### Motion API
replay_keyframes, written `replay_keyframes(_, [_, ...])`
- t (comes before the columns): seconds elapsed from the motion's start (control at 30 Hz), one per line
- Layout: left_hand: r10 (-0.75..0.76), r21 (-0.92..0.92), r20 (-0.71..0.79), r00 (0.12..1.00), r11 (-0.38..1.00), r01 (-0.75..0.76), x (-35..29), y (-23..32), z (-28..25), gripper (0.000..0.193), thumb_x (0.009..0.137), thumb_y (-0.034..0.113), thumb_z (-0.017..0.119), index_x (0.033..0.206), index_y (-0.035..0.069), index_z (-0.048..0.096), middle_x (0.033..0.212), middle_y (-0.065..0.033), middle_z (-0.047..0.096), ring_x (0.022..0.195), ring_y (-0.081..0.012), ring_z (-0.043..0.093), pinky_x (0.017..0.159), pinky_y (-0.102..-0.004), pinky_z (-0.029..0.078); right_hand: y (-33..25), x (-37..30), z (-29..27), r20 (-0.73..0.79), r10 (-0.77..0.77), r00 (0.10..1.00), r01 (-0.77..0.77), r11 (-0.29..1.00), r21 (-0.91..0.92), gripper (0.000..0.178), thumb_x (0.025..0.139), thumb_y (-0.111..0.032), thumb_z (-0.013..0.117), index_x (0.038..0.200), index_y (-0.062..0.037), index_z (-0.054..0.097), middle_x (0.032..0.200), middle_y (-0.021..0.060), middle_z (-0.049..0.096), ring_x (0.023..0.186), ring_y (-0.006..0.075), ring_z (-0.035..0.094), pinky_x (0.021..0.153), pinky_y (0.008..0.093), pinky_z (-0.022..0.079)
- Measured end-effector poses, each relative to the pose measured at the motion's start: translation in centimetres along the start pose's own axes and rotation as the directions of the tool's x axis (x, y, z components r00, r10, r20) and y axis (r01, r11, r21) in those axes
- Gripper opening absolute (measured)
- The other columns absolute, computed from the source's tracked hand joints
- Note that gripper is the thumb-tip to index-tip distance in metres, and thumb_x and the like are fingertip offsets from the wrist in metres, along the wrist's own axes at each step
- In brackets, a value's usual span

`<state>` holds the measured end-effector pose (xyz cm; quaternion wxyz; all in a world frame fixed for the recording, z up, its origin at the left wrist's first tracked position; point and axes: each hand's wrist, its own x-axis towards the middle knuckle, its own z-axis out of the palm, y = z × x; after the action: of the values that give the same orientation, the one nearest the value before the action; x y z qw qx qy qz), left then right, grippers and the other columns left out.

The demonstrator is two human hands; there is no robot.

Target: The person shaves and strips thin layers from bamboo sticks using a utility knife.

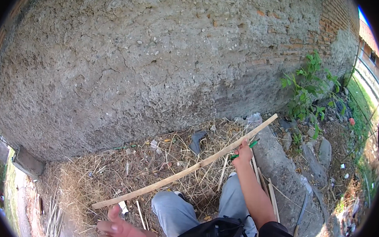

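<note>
A long, thin wooden strip (199, 164) slants across in front of me, its far right end over a grey stone slab. My right hand (243, 154) is closed around a slim green object (253, 144) that sticks out on both sides of the fist; its kind is hidden by the fingers. The fingertips of that hand touch the strip's near edge, and whether they also grip it I cannot tell. My left hand (124, 230) hovers near the strip's lower left end, apart from it, thumb raised and fingers spread, slightly blurred, with nothing in it.
A rough, crumbling wall (158, 64) rises ahead. Dry straw covers the ground, with a dark scrap (197, 141) lying on it. The stone slab (281, 176) bears a metal-ended tool (301, 214). More thin strips (273, 199) lie by my right knee. A leafy plant (308, 89) grows right.
</note>
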<state>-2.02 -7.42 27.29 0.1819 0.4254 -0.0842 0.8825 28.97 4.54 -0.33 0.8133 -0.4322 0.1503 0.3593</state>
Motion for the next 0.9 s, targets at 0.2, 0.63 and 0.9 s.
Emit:
replay_keyframes(0.2, [0.002,-0.003,0.14,0.99,1.0,-0.002,0.5,0.6,-0.9,0.025,0.092,0.027,0.057,0.095,0.003,0.062,0.09,-0.0198,0.066,0.085,-0.0398,0.064,0.075,-0.0473,0.052,0.3,-1.5,0.4,-0.055,-0.032,0.998,0.034,0.999,0.038,0.018,0.098,-0.022,0.06,0.093,-0.0047,0.062,0.075,0.0017,0.053,0.052,0.0099,0.04,0.046,0.0272,0.034])
replay_keyframes(0.63, [-0.122,0.143,0.276,0.953,0.986,0.085,-0.7,-0.7,-3.2,0.034,0.087,0.032,0.067,0.105,0.006,0.053,0.103,-0.0155,0.061,0.096,-0.0321,0.057,0.082,-0.0469,0.045,-0.9,-1.4,-0.6,-0.085,-0.036,0.996,0.039,0.999,0.036,0.021,0.098,-0.026,0.06,0.094,-0.0058,0.061,0.08,0.0016,0.054,0.057,0.0103,0.04,0.05,0.0282,0.034])
replay_keyframes(0.9, [-0.773,0.847,0.531,0.347,0.467,-0.254,-6.7,-11.8,-10.9,0.044,0.087,0.034,0.068,0.116,0.003,0.052,0.111,-0.0169,0.058,0.105,-0.0335,0.055,0.09,-0.044,0.043,-0.5,-2.1,-0.2,-0.002,0.037,0.999,-0.037,0.999,-0.001,0.017,0.098,-0.024,0.058,0.092,-0.009,0.06,0.075,-0.0012,0.049,0.059,0.0092,0.04,0.052,0.0266,0.033])
